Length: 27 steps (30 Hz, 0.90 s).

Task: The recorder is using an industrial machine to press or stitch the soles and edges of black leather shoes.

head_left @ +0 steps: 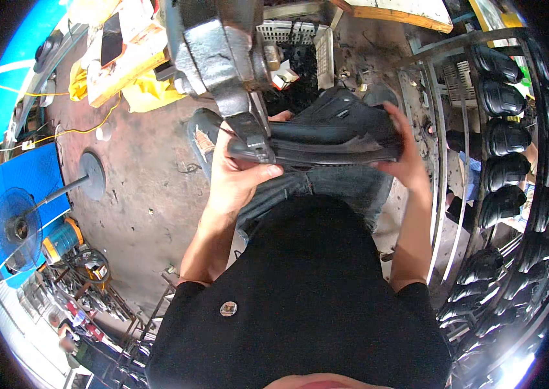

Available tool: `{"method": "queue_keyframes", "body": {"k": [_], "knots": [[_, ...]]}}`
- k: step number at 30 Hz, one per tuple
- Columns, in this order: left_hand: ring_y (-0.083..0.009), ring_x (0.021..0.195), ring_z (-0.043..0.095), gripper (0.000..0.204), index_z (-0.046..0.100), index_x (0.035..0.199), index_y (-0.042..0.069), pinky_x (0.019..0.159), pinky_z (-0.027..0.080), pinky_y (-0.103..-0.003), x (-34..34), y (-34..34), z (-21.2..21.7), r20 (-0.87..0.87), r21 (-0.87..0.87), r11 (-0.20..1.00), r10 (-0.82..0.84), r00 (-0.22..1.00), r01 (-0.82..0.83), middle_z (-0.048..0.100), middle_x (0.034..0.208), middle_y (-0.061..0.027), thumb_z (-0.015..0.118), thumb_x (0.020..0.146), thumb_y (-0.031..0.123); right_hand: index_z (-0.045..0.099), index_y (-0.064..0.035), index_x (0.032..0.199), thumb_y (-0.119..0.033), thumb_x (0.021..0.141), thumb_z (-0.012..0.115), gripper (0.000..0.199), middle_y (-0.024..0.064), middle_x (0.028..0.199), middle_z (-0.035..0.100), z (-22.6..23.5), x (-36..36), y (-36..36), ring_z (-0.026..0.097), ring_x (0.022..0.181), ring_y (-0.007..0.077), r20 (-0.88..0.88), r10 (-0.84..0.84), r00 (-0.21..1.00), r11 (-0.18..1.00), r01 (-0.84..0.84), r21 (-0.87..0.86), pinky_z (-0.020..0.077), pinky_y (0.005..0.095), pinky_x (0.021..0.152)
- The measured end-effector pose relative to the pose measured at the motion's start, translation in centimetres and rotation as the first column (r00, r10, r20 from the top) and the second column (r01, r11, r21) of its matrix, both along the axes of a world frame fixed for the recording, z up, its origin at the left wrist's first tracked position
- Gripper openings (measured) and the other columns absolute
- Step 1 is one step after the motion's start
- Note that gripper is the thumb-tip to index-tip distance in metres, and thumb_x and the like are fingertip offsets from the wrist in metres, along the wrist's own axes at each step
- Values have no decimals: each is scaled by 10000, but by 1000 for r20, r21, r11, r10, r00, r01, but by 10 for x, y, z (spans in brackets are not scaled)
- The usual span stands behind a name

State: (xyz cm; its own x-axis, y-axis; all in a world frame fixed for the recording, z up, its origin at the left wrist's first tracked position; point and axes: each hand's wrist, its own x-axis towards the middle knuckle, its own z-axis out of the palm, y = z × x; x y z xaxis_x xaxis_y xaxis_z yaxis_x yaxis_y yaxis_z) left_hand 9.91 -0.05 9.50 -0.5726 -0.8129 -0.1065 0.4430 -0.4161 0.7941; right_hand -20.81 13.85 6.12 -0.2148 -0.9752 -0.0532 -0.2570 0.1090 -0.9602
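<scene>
- I see my left hand (239,175) raised in front of my chest, forearm coming up from the lower edge, fingers curled shut around the toe end of a black shoe (332,133), thumb lying across the sole edge.
- My right hand (407,152) comes up on the other side, wrist bent, palm cupped against the heel end of the same shoe; the fingers wrap over the back, so both hands are closed on it.
- The shoe lies sideways between my two hands, sole edge facing me, held above my jeans-covered knees.
- Its toe end sits right at the lower tip of a grey metal machine arm (222,58) that reaches down from the top of the view; I cannot tell whether the arm's tip actually touches the sole.
- To my right stands a metal rack (443,162) with curved rails, its shelves filled with rows of black shoes (504,136) like the one I hold.
- Beyond the machine, a white slotted plastic crate (294,32) sits on the floor; what is in it is too dark to tell.
- To my left, on the concrete floor (145,188), a blue fan (18,227) on a round-based stand lies near a yellow cable.
</scene>
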Motion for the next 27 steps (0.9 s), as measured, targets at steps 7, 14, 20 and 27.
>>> {"method": "queue_keyframes", "body": {"k": [7,14,20,27], "knots": [[-252,1259,612,734,466,1411,50,1085,492,-452,11,7,-24,-142,147,987,88,986,-67,612,1396,-146,800,779,-115,438,2,1506,-29,446,937,1172,148,1562,467,87,-22,-11,461,1420,271,-186,-39,982,993,18,-113,327,388,1207],[-254,1183,648,521,543,1364,49,1027,520,-418,51,20,-72,-269,274,959,151,951,-75,661,1303,-95,776,901,101,491,21,1472,-62,485,931,1084,173,1527,506,125,13,-33,451,1437,296,-153,23,988,990,-43,-133,319,411,1202],[-256,1300,582,635,493,1442,71,1116,474,-435,100,8,-73,-99,280,919,316,944,-278,604,1410,-80,798,895,170,512,-33,1480,-129,618,957,975,186,1531,462,100,64,-52,444,1439,301,6,82,997,989,-80,-123,401,407,1128],[-340,1552,240,986,305,1603,44,1254,189,-510,92,-9,-12,308,-776,583,682,663,-239,332,1651,-167,846,829,329,547,-116,1454,-134,660,940,885,201,1459,490,102,105,-79,491,1379,372,-217,177,960,955,-221,-199,449,420,1108]]}}
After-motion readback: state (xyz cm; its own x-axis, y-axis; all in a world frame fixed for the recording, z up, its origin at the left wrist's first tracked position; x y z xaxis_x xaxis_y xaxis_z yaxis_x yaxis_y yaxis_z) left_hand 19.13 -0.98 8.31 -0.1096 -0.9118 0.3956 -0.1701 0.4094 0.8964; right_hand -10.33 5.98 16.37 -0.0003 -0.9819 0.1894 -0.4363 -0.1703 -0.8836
